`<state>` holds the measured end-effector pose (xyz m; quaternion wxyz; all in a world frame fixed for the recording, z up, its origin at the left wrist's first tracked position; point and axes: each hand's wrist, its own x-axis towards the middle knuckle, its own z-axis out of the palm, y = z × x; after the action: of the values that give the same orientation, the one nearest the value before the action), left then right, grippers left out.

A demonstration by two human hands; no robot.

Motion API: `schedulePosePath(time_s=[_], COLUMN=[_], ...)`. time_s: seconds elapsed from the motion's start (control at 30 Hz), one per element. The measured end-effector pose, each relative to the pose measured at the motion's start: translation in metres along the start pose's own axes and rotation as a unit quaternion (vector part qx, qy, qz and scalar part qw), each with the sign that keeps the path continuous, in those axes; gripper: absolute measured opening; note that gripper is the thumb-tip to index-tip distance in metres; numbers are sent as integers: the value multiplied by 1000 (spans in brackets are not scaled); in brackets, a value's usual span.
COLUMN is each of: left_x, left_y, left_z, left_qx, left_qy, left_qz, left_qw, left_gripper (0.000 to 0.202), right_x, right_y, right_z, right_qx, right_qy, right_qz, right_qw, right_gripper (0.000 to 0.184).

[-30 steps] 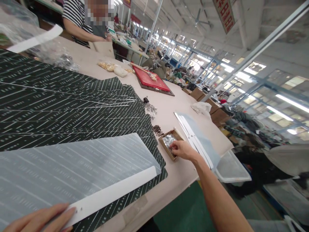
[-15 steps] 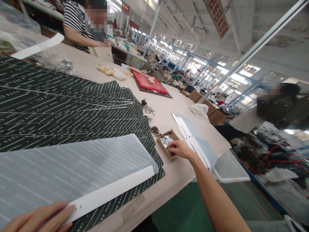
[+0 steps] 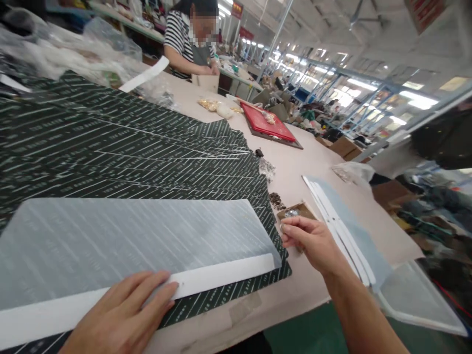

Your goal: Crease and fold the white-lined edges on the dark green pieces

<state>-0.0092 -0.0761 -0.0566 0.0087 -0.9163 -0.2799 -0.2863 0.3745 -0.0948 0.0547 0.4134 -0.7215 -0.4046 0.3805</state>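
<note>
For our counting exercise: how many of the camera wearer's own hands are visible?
2: the left hand rests on the white strip; the right hand partly blocks the open cardboard box.

Bright indoor light, mainly from long white ceiling tubes (image 3: 416,98), far right; tubes and pale windows (image 3: 342,97) behind them glare to plain white. Flat beige tabletop (image 3: 317,157) evenly lit, shadows soft. Smooth dark-green floor (image 3: 306,327), near right, dimmer. Wide-angle tilt, shapes stretched toward edges. Blur smears red hanging sign (image 3: 426,12), far right. Lettering hazy through translucent grey rectangular sheet (image 3: 147,236), near left. Blocky mosaic covers head of striped-shirted person (image 3: 180,44), far side.
</note>
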Motion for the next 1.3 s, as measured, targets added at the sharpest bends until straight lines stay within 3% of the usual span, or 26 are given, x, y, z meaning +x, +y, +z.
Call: schedulePosePath(time_s=[0.07,0.27,0.43,0.73,1.03,1.3], left_x=[7,16,16,14,15,15], left_y=[3,17,19,18,17,18], left_z=[-13,-26,-27,-26,-28,-28], left_qx=[12,-32,-39,-60,-73,-68], left_qy=[-22,-12,-13,-31,-32,-38], left_qz=[23,-30,-32,-31,-34,-33], left_qw=[999,999,999,997,996,996], left_gripper=[27,35,35,31,34,32], right_x=[-7,-20,-34,-53,-56,-59], right_y=[-8,-18,-10,-6,-9,-6], right_z=[27,108,151,177,182,186], right_qx=[38,-8,-70,-132,-185,-184], right_qy=[-35,-166,-226,-229,-209,-182], right_qz=[30,46,7,-33,-145,-131], right_qw=[998,985,971,964,949,957], right_gripper=[42,30,21,15,14,9])
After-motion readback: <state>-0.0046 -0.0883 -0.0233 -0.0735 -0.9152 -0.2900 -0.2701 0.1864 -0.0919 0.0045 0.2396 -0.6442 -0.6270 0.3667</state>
